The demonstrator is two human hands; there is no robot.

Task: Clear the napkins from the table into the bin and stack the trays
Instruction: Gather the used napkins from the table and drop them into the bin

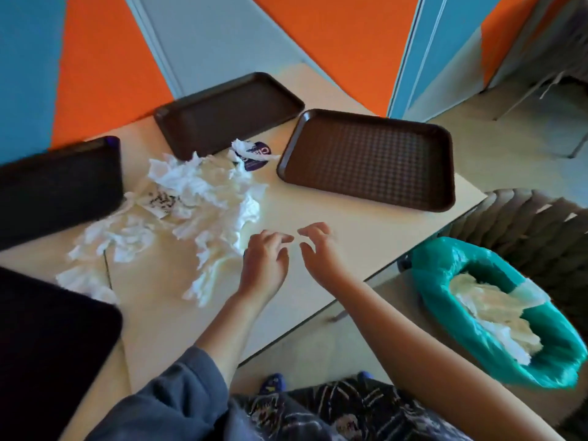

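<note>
A heap of crumpled white napkins [191,211] covers the left middle of the beige table [318,218]. Several brown trays lie apart around it: one at the back [229,113], one at the right [369,160], one at the left edge [57,186] and one at the near left corner [47,361]. My left hand [264,259] hovers just right of the heap with fingers spread, holding nothing. My right hand [321,249] is beside it, also empty with curled fingers. The bin with a teal liner [439,281] stands off the table's right side, with napkins inside.
A purple round sticker or coaster [257,157] lies partly under a napkin between the back tray and the right tray. A dark ribbed object [525,224] sits behind the bin. Orange and blue wall panels rise behind the table.
</note>
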